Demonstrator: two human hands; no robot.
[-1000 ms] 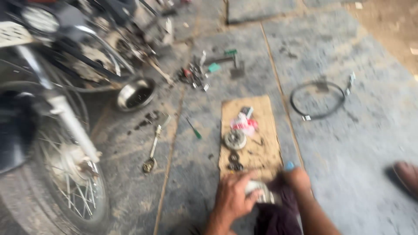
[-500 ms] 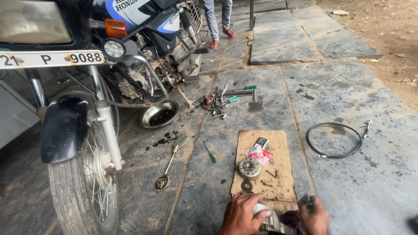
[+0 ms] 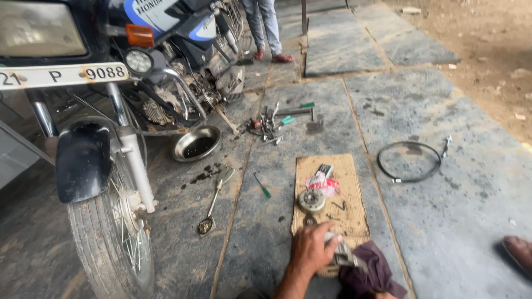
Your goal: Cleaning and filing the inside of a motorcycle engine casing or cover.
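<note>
My left hand [image 3: 309, 250] is at the bottom centre, closed around a grey metal part [image 3: 342, 256] that rests on the near end of a cardboard sheet [image 3: 350, 213]. A dark maroon cloth [image 3: 372, 272] lies bunched against the part on its right. My right hand does not show; it is either under the cloth or below the frame. Just beyond my left hand on the cardboard are a round toothed metal disc [image 3: 311, 201], a red and white packet [image 3: 322, 183] and a small dark box [image 3: 325, 169].
A motorcycle stands at left, its front wheel [image 3: 111, 243] close by. On the stone floor lie a metal bowl [image 3: 197, 144], a long spoon-shaped tool [image 3: 213, 206], a green-handled screwdriver [image 3: 261, 186], a heap of tools [image 3: 271, 123] and a coiled cable [image 3: 410, 161]. Another person's legs [image 3: 267, 27] stand behind; a foot [image 3: 518, 252] at right.
The view has tilted up, showing more of the motorcycle and floor. My hands have dropped toward the bottom edge, and my right hand has gone out of sight by the cloth.
</note>
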